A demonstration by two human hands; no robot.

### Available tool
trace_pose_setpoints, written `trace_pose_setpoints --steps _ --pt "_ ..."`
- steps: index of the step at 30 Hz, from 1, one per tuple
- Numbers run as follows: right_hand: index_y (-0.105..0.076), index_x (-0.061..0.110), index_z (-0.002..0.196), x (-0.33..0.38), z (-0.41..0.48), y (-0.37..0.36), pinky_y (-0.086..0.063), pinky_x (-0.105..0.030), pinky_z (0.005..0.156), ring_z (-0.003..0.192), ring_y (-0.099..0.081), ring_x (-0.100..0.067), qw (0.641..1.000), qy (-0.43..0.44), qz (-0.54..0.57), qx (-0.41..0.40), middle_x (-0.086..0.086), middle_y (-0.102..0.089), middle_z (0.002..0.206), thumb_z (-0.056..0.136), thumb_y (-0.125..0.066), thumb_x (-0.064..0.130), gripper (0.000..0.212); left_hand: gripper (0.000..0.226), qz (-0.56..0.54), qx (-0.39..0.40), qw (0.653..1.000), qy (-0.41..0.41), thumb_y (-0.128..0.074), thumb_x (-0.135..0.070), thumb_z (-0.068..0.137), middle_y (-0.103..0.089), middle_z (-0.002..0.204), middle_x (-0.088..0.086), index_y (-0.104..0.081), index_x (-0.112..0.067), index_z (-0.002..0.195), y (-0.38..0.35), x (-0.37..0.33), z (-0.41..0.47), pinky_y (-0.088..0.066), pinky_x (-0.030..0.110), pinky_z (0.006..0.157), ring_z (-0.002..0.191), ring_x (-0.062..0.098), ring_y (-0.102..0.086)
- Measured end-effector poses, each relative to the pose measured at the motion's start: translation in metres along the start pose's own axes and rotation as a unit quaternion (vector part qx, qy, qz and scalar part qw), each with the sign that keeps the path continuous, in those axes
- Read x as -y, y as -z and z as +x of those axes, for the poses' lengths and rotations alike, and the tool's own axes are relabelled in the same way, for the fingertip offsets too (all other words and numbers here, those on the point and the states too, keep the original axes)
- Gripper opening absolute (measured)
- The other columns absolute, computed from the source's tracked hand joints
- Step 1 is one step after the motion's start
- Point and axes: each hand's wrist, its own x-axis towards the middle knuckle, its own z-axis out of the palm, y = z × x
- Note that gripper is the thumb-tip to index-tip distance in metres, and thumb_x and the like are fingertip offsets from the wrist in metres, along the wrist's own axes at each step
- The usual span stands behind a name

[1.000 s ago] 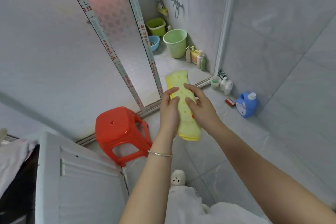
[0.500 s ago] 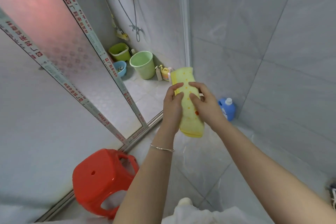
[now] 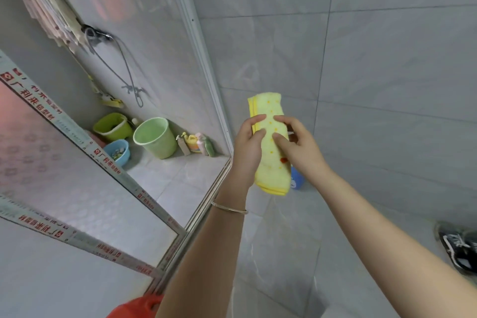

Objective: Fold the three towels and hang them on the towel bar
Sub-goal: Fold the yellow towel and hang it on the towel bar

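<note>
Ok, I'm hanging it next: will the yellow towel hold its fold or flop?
Likely floppy: the towel is soft cloth in loose layers. Probably light, as left hand and right hand hold it up with a fingertip grip.

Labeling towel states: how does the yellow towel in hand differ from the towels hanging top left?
Colour: the yellow towel is bright yellow with orange dots; the hanging towels are pale pink and beige.
Support: the yellow towel is gripped in mid-air by the left hand and right hand; the hanging towels hang by the wall, untouched.
Shared: both show as long, narrow strips of cloth.
</note>
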Motion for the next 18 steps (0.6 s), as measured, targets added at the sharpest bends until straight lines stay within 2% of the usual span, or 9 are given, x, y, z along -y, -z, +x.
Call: trace_pose_setpoints --steps 3,4,6,9,12,14,18 --pt "-0.054 0.034 0.11 0.01 0.018 0.016 -0.051 -0.017 0.047 0.072 -0.049 -0.004 1.0 0.008 0.003 -0.019 0.011 -0.05 0.089 0.09 -0.055 0.012 0.03 0.031 -0.004 0.027 1.0 -0.013 -0.045 0.001 0.091 -0.059 0.11 -0.006 -0.059 -0.02 0.109 -0.017 -0.01 0.018 -0.049 0.017 0.086 0.098 0.003 -0.059" --pt "-0.054 0.034 0.109 0.013 0.024 0.022 -0.051 -0.017 0.047 0.073 -0.049 -0.004 1.0 0.012 0.0 -0.022 0.011 -0.05 0.089 0.09 -0.055 0.012 0.029 0.031 -0.003 0.034 0.999 -0.016 -0.045 0.0 0.092 -0.058 0.108 -0.007 -0.058 -0.018 0.112 -0.024 -0.014 0.023 -0.048 0.013 0.081 0.095 0.0 -0.058" --pt "-0.054 0.034 0.108 0.018 0.034 0.036 -0.051 -0.017 0.046 0.074 -0.048 -0.004 0.999 0.022 -0.006 -0.028 0.011 -0.05 0.088 0.09 -0.055 0.011 0.029 0.031 -0.01 0.044 0.999 -0.018 -0.045 -0.001 0.092 -0.058 0.113 -0.003 -0.057 -0.017 0.115 -0.038 -0.018 0.032 -0.047 0.018 0.086 0.1 0.007 -0.058" --pt "-0.055 0.032 0.108 0.024 0.049 0.059 -0.051 -0.019 0.045 0.076 -0.048 -0.004 0.998 0.04 -0.009 -0.038 0.01 -0.051 0.089 0.089 -0.056 0.009 0.03 0.031 -0.008 0.053 0.998 -0.026 -0.045 -0.001 0.092 -0.056 0.118 0.001 -0.057 -0.017 0.116 -0.064 -0.025 0.044 -0.046 0.015 0.083 0.101 0.008 -0.055" --pt "-0.056 0.026 0.109 0.031 0.064 0.091 -0.051 -0.018 0.043 0.074 -0.048 -0.004 0.997 0.058 -0.005 -0.048 0.01 -0.051 0.088 0.088 -0.057 0.005 0.03 0.03 -0.032 0.066 0.997 -0.024 -0.045 0.002 0.092 -0.058 0.12 0.01 -0.057 -0.016 0.113 -0.096 -0.034 0.056 -0.049 0.028 0.087 0.1 0.015 -0.058" --pt "-0.057 0.024 0.109 0.036 0.075 0.116 -0.05 -0.016 0.043 0.072 -0.048 -0.003 0.996 0.069 -0.009 -0.051 0.011 -0.052 0.087 0.087 -0.058 0.004 0.03 0.031 -0.054 0.076 0.995 -0.022 -0.044 0.003 0.092 -0.058 0.115 0.009 -0.057 -0.016 0.112 -0.121 -0.041 0.063 -0.05 0.031 0.085 0.095 0.016 -0.06" --pt "-0.059 0.016 0.112 0.046 0.1 0.171 -0.046 -0.006 0.057 0.061 -0.051 0.011 0.992 0.1 -0.044 -0.063 0.016 -0.054 0.086 0.085 -0.061 0.002 0.031 0.031 -0.074 0.093 0.992 -0.036 -0.043 0.005 0.091 -0.058 0.115 0.008 -0.057 -0.016 0.109 -0.175 -0.054 0.076 -0.049 0.037 0.09 0.099 0.02 -0.06"
